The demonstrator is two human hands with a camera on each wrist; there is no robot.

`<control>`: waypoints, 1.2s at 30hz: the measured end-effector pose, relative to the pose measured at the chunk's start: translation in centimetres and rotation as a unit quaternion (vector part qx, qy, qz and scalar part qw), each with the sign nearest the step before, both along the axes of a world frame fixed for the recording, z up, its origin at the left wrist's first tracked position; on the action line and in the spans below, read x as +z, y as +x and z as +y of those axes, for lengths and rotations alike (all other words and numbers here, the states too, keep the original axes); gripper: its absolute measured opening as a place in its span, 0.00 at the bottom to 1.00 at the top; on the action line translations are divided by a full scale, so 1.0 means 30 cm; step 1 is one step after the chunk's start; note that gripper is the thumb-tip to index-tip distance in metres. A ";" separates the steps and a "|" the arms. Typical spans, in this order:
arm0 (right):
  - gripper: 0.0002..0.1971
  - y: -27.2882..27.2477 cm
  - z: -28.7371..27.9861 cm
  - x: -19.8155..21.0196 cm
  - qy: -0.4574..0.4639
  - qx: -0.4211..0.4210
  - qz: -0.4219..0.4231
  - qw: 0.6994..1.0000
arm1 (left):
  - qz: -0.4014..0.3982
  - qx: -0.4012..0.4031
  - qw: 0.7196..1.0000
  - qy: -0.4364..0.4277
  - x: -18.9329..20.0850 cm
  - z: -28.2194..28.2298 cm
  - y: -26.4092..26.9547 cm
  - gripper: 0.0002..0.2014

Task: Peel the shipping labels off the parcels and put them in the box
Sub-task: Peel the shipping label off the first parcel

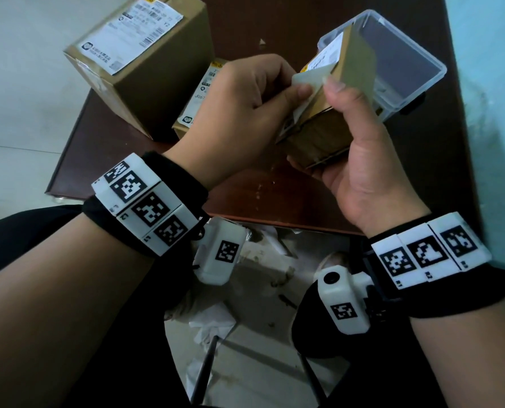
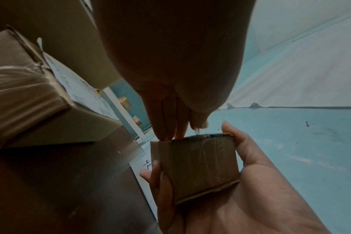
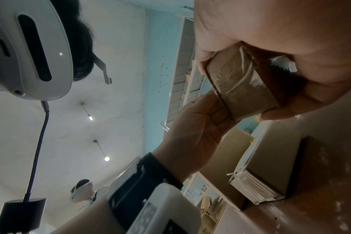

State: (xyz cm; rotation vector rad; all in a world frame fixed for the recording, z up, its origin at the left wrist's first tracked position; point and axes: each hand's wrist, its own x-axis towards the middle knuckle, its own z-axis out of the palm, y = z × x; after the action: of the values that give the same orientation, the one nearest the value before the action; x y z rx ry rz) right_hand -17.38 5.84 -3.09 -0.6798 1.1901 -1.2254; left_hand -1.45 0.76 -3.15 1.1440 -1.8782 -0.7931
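My right hand [image 1: 360, 160] grips a small brown cardboard parcel [image 1: 324, 125], tilted above the table, thumb on its upper edge and fingers underneath. Its white shipping label [image 1: 311, 78] is partly lifted at one corner, and my left hand [image 1: 296, 90] pinches that loose corner between thumb and fingers. In the left wrist view the left fingers [image 2: 166, 126] meet the top edge of the parcel [image 2: 198, 166]. The right wrist view shows the parcel [image 3: 242, 88] wrapped in clear tape. Just behind the parcel stands a clear plastic box [image 1: 410, 57], open; its inside is partly hidden.
On the dark brown table [image 1: 245, 187] a large labelled parcel [image 1: 145, 63] stands at the back left. A smaller labelled parcel [image 1: 196, 104] lies half hidden behind my left hand. Paper scraps [image 1: 213, 322] litter the floor below the table's near edge.
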 end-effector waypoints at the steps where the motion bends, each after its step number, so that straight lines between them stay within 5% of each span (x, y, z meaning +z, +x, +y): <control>1: 0.25 0.001 0.000 0.000 0.003 -0.001 0.002 1.000 | 0.000 0.003 1.000 0.002 0.002 0.000 0.000 0.13; 36: 0.25 0.002 0.000 -0.013 0.028 0.016 0.015 0.999 | -0.041 -0.047 0.994 0.090 0.049 -0.024 0.054 0.11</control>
State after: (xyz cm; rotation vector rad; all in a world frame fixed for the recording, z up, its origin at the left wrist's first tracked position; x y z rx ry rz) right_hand -17.32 5.84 -3.47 -0.6744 1.2288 -1.1552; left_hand 0.17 0.03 -1.67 1.2224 -1.9718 -0.9972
